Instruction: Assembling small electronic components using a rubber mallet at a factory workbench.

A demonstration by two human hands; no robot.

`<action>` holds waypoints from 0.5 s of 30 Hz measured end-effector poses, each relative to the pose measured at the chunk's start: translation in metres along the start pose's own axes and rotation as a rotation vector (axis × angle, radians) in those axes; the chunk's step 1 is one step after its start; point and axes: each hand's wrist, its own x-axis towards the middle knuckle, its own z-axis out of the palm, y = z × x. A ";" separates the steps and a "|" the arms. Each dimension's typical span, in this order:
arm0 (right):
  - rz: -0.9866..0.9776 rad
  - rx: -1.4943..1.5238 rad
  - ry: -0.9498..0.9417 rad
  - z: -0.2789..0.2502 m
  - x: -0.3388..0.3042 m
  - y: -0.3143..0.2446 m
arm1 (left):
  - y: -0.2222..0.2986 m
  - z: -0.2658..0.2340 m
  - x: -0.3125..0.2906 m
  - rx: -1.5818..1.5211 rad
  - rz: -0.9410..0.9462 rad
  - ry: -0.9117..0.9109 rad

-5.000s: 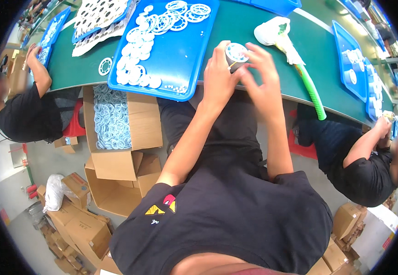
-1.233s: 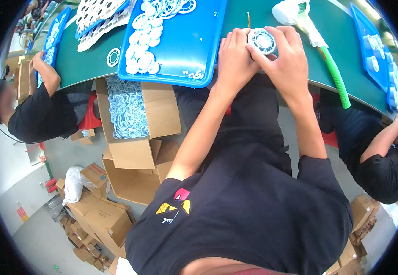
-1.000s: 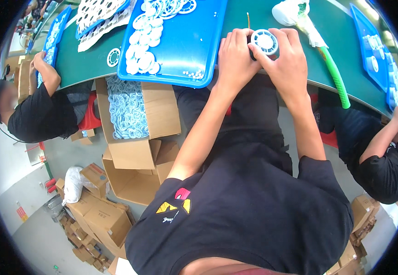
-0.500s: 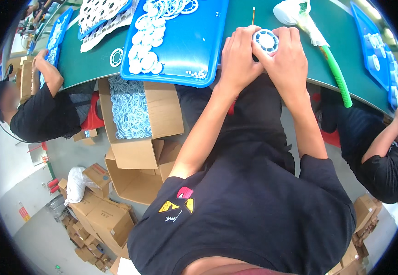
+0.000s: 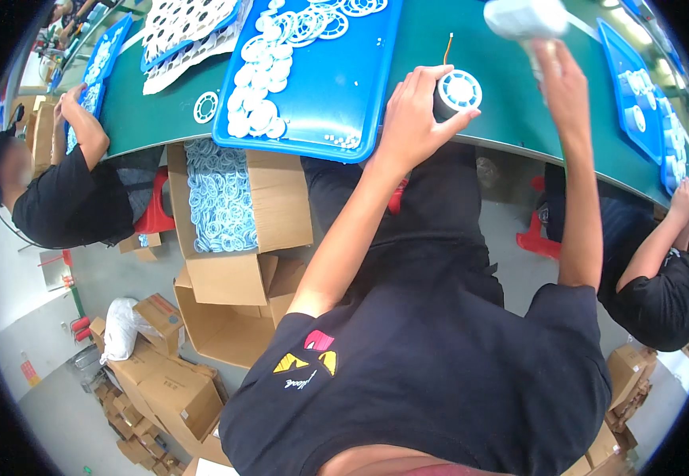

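My left hand [image 5: 412, 119] grips a short dark cylinder with a white spoked cap [image 5: 462, 91] on its upper face, steadying it at the near edge of the green table. A thin orange wire [image 5: 448, 49] sticks out behind the cylinder. My right hand [image 5: 564, 86] is closed round the handle of a mallet whose head [image 5: 525, 17] is wrapped in white. The mallet is held up to the right of the cylinder, apart from it, and is slightly blurred; its handle is mostly hidden by the hand.
Left of my hands, a blue tray [image 5: 320, 87] holds white discs and spoked rings. One loose ring [image 5: 205, 107] lies on the green table [image 5: 154, 111]. A carton of rings [image 5: 221, 198] stands below the edge. Blue trays [image 5: 638, 127] and people are at both sides.
My right hand has left the cylinder, taken hold of the mallet that lay on the table and lifted it. My left hand still holds the cylinder.
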 end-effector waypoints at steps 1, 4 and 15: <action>0.082 0.201 -0.074 -0.015 -0.007 -0.024 | 0.000 0.000 -0.001 -0.005 0.021 -0.005; 0.077 0.151 -0.298 -0.037 -0.022 -0.060 | 0.003 0.001 -0.004 0.027 0.046 -0.016; 0.206 0.152 -0.247 -0.048 -0.059 -0.044 | 0.001 0.008 -0.010 0.135 0.094 -0.014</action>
